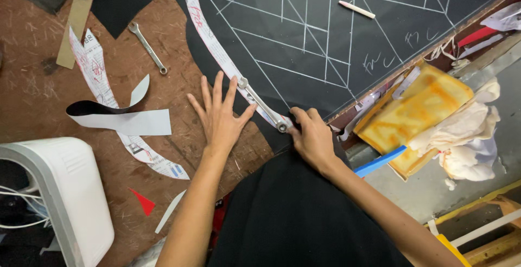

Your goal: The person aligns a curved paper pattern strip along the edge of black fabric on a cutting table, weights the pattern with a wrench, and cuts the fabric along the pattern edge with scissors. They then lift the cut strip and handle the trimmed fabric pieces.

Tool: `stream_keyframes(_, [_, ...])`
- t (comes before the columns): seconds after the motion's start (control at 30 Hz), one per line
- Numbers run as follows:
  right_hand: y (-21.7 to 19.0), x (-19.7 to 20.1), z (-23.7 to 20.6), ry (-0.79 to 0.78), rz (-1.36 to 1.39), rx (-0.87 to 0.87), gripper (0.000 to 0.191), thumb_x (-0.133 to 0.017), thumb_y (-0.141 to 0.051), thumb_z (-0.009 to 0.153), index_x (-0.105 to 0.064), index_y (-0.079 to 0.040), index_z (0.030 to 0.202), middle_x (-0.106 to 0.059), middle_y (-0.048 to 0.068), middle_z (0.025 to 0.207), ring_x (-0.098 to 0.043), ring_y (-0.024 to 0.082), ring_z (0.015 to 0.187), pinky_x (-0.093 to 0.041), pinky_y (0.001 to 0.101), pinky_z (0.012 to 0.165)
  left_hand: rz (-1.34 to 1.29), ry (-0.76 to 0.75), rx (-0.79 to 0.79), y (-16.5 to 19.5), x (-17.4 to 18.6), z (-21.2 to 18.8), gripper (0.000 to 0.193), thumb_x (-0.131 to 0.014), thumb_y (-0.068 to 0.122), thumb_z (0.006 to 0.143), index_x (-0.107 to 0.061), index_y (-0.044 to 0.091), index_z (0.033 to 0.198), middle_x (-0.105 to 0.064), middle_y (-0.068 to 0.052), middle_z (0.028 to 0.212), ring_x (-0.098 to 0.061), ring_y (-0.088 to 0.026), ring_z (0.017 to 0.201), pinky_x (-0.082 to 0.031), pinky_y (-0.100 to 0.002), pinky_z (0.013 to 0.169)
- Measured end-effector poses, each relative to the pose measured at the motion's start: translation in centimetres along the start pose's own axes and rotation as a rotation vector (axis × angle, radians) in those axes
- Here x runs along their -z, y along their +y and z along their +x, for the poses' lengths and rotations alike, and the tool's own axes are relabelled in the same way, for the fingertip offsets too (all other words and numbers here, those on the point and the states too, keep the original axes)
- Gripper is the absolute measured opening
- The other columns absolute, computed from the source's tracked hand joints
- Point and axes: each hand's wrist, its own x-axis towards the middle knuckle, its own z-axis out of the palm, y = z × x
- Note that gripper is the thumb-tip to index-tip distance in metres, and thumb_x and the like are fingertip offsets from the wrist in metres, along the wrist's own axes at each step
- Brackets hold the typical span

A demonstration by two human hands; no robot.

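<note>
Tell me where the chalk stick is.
In the head view, the chalk lies at upper right on the black sheet with white lines, far beyond the right hand.

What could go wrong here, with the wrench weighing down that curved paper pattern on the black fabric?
1. The paper pattern is long and pinned only near its lower end by the wrench; its upper part could drift off line.
2. The right hand grips the wrench end at the fabric's edge; a tug might drag the cloth and skew the chalk lines.
3. The left hand lies flat on the table, beside the pattern, not on it.
</note>
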Motion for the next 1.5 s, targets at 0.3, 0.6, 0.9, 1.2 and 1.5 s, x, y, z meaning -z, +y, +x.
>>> stream_keyframes(0.3, [-0.2,-0.8,-0.2,0.0,-0.044,-0.039,0.054,-0.077,-0.011,0.082,-0.056,-0.008,0.132,-0.064,0.014,0.101,-0.067,0.037,0.088,-0.053,0.0467,0.071,0.013,-0.001,-0.007,-0.1,-0.5,-0.5,0.084,-0.075,0.06,0.086,-0.05,0.018,0.154,-0.031,-0.011,0.166,-0.012,-0.041,0.156,0.002,-0.075,0.118])
stream_keyframes(0.6, [1.1,-0.6,0.5,-0.021,0.229,-0.118,0.028,-0.077,-0.007,0.082,-0.067,-0.004,0.108,-0.07,0.01,0.091,-0.068,0.025,0.084,-0.053,0.0386,0.076,-0.003,-0.003,-0.003,0.1,-0.5,-0.5,0.084,-0.075,0.059,0.086,-0.05,0.018,0.155,-0.03,-0.011,0.166,-0.011,-0.041,0.156,0.004,-0.073,0.118])
stream_keyframes(0.9, [1.8,-0.9,0.4,0.01,0.193,-0.114,0.009,-0.072,-0.014,0.087,-0.072,-0.005,0.088,-0.06,0.01,0.088,-0.062,0.026,0.079,-0.049,0.0401,0.073,0.005,-0.006,0.001,0.2,-0.5,-0.5,0.085,-0.076,0.06,0.085,-0.049,0.018,0.154,-0.029,-0.011,0.166,-0.011,-0.041,0.156,0.004,-0.073,0.119])
stream_keyframes(1.2, [2.0,-1.0,0.6,0.008,0.179,-0.113,0.012,-0.072,-0.015,0.087,-0.07,-0.004,0.087,-0.058,0.011,0.089,-0.061,0.027,0.079,-0.049,0.0411,0.073,0.023,-0.008,0.014,0.4,-0.4,-0.5,0.085,-0.075,0.06,0.085,-0.049,0.018,0.154,-0.03,-0.009,0.166,-0.01,-0.04,0.157,0.004,-0.072,0.12])
stream_keyframes(1.5, [2.7,-1.5,1.1,0.054,0.154,-0.072,0.019,-0.075,-0.017,0.085,-0.063,-0.003,0.086,-0.059,0.012,0.083,-0.061,0.028,0.076,-0.049,0.0411,0.069,0.004,0.039,-0.016,-0.3,0.1,0.2,0.067,-0.065,0.049,0.096,-0.051,0.018,0.154,-0.03,-0.013,0.167,-0.015,-0.041,0.157,-0.001,-0.073,0.121])
